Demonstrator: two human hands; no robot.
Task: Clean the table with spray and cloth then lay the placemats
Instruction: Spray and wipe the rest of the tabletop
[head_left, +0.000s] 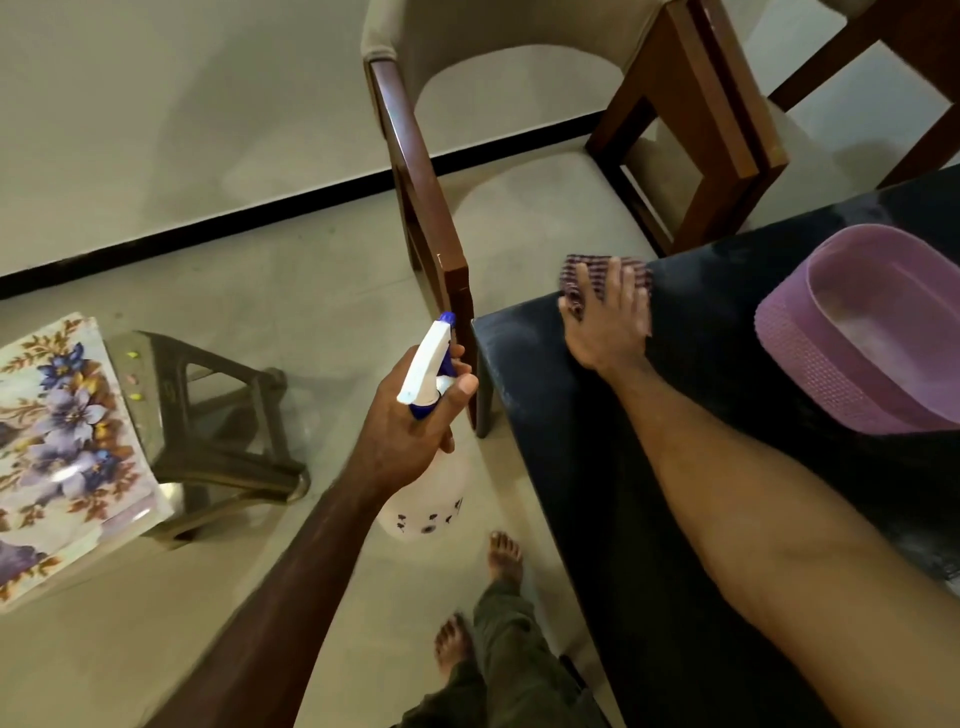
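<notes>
Nearest, the left hand (410, 415) grips the neck of one translucent white plastic spray bottle with a blue-and-white trigger head (428, 374), held over open floor just off the corner of the dark glossy table (571, 467). The right hand (608, 317), fingers spread flat, presses one checked maroon cloth (576, 270) onto the table's far edge. One lilac woven plastic basket (789, 353) sits near that hand. Left, floral placemats (57, 415), number unclear, lie on one brown plastic stool (228, 415). Beyond, one cushioned wooden chair (426, 208) touches the corner.
</notes>
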